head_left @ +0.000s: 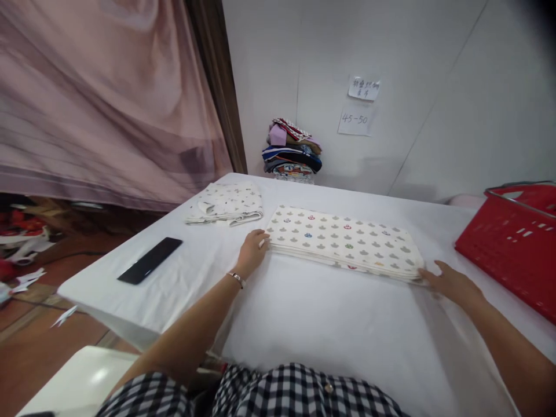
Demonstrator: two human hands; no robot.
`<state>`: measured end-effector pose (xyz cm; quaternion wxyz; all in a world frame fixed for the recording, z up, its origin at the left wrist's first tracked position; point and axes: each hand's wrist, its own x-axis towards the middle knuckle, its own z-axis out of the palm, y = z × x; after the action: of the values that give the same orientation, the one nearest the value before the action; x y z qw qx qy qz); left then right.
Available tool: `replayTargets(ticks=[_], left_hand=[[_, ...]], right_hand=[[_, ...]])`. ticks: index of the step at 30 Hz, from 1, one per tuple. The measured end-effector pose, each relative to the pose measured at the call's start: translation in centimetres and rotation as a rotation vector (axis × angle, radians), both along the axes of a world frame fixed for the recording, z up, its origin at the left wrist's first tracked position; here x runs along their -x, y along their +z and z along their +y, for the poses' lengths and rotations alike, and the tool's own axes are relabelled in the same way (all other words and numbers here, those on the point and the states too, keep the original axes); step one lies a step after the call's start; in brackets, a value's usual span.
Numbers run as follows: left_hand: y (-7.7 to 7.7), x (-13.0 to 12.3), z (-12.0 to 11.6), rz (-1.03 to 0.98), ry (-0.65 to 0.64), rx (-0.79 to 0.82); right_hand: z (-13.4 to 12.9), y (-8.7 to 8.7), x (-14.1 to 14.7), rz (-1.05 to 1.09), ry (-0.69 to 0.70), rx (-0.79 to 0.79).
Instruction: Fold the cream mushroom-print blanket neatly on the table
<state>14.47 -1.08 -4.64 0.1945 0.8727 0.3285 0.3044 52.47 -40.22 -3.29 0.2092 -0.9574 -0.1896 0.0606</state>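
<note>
A long folded white cloth, printed with grey shapes and small red, blue and green anchor-like figures, lies flat in several layers on the white-covered table. At its near left corner, my left hand has its fingers closed on the edge. My right hand grips the near right corner, thumb against the layers; its other fingers are partly hidden. Further left rests a second white cloth with small dark prints, folded more loosely, its near edge uneven.
A black phone-like slab lies on the table's left side. The red basket with a metal handle stands at the right. Behind the table's far edge is a stack of folded fabrics. A pink curtain hangs left; a white stool-like seat stands below.
</note>
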Motion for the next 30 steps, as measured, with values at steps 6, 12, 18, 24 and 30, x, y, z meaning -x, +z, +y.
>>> replayTargets(ticks=[6, 12, 18, 24, 30], left_hand=[[0.7, -1.4, -1.3, 0.139, -0.162, -0.244], [0.8, -3.2, -2.0, 0.213, -0.21, -0.182], [0.0, -3.0, -1.2, 0.15, -0.209, -0.083], [0.0, -3.0, -1.1, 0.065, -0.226, -0.067], [0.3, -2.3, -1.4, 0.086, -0.304, -0.148]], right_hand=[[6.4, 1.1, 6.6, -0.218, 0.494, -0.168], [15.9, 0.8, 14.5, -0.094, 0.832, -0.309], [21.4, 0.0, 17.1, -0.188, 0.954, -0.265], [22.5, -0.9, 17.6, -0.142, 0.873, -0.337], [21.7, -1.8, 18.3, -0.296, 0.909, -0.383]])
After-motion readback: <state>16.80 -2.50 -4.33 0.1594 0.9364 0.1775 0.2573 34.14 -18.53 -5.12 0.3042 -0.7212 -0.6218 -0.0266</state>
